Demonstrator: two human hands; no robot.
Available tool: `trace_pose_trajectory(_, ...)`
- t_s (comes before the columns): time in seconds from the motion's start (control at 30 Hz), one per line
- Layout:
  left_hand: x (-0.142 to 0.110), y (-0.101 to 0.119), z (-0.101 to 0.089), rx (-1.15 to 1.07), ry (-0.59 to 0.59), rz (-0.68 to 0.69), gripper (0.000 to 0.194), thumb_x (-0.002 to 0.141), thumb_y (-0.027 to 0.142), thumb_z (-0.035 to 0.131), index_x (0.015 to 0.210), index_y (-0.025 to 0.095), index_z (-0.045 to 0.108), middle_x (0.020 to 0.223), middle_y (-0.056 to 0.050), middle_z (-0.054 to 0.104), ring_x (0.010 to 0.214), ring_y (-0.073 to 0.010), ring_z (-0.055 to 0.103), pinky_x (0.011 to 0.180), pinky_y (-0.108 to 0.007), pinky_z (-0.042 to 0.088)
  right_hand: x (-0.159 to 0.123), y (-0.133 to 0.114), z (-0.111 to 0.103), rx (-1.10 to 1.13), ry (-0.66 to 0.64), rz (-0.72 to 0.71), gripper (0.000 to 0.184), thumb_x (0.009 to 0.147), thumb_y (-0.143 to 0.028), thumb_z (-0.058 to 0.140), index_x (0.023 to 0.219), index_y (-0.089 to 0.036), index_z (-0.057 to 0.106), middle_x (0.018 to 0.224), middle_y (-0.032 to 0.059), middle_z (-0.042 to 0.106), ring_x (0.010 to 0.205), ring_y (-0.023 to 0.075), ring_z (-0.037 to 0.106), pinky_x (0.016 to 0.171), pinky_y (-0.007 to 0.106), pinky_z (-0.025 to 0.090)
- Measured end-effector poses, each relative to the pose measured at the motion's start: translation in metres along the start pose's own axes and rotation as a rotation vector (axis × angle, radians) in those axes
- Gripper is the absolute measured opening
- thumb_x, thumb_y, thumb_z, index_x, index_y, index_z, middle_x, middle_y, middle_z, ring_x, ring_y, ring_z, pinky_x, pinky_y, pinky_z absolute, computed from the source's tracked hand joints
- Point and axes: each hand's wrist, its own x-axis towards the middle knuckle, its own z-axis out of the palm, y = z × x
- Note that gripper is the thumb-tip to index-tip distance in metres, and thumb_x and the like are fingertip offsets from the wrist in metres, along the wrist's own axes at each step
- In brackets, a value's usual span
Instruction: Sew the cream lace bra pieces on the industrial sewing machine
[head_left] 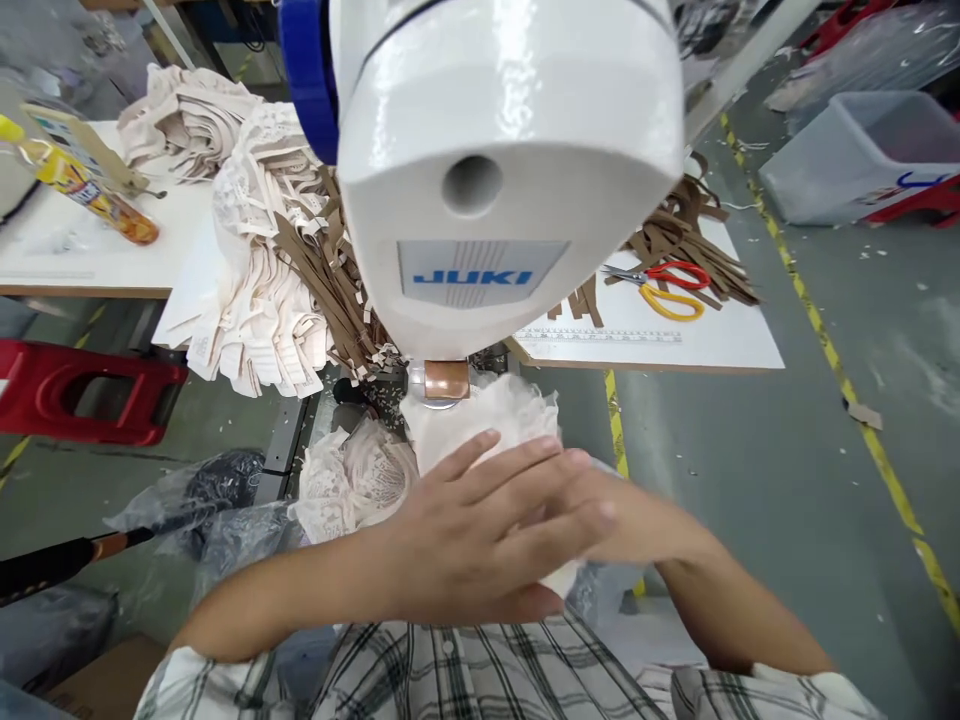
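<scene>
Head view | our left hand (pixel 487 530) spreads open over white fabric (pixel 454 425), no pinch visible; right hand (pixel 611 515) partly behind it, grip we can't tell | fabric slants from machine head (pixel 510 130) toward our right, smooth, frilly-edged | lace piece (pixel 367 475) leftward | machine head blocks centre | beyond: scissors (pixel 667 286), brown strips (pixel 679 240), bottle (pixel 86 190)
</scene>
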Motion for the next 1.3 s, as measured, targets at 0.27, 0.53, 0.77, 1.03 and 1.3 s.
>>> trace_pose_trajectory(0.27,-0.014,-0.050,-0.014,-0.168,-0.181,-0.547,0.043,0.094,0.042,0.058,0.062,0.018,0.041,0.058,0.004,0.045,0.055,-0.0103,0.041,0.053,-0.026,0.026,0.026,-0.009,-0.013,-0.216,0.192,0.217,0.026,0.101,-0.037,0.054,0.114,-0.021,0.070,0.087,0.0033,0.074,0.077,0.0154,0.065,0.070,0.026,0.043)
trace_pose_trajectory(0.53,-0.001,-0.087,-0.036,-0.126,0.054,-0.946,0.039,0.088,0.045,0.063,0.064,0.021,0.044,0.051,0.006,0.034,0.049,-0.0104,0.032,0.048,-0.026,0.018,0.072,0.028,-0.041,-0.070,0.372,0.342,0.032,0.091,-0.045,0.064,0.073,-0.019,0.071,0.066,0.0001,0.065,0.066,0.0143,0.057,0.062,0.026,0.036)
trace_pose_trajectory(0.77,0.006,-0.113,-0.031,-0.245,0.138,-0.922,0.043,0.079,0.026,0.064,0.055,0.022,0.028,0.050,0.004,0.024,0.052,-0.0109,0.028,0.049,-0.026,0.021,0.084,0.039,-0.054,0.048,0.433,0.386,0.031,0.082,-0.048,0.075,0.075,-0.019,0.072,0.070,0.0008,0.064,0.071,0.0177,0.058,0.064,0.027,0.039)
trace_pose_trajectory(1.03,0.006,-0.122,-0.030,-0.223,0.173,-0.862,0.017,0.077,0.026,0.065,0.070,0.023,0.050,0.055,0.001,0.040,0.061,-0.0168,0.046,0.052,-0.027,0.034,0.088,0.045,-0.060,0.078,0.460,0.371,0.034,0.077,-0.048,0.080,0.069,-0.018,0.068,0.066,-0.0006,0.057,0.067,0.0163,0.055,0.062,0.027,0.037)
trace_pose_trajectory(1.3,0.005,-0.121,-0.029,-0.239,0.206,-0.876,0.016,0.075,0.023,0.066,0.069,0.023,0.051,0.054,0.001,0.040,0.062,-0.0179,0.049,0.053,-0.028,0.036,0.087,0.051,-0.060,0.085,0.470,0.343,0.033,0.078,-0.049,0.079,0.072,-0.019,0.066,0.071,0.0022,0.061,0.082,0.0225,0.061,0.071,0.030,0.045)
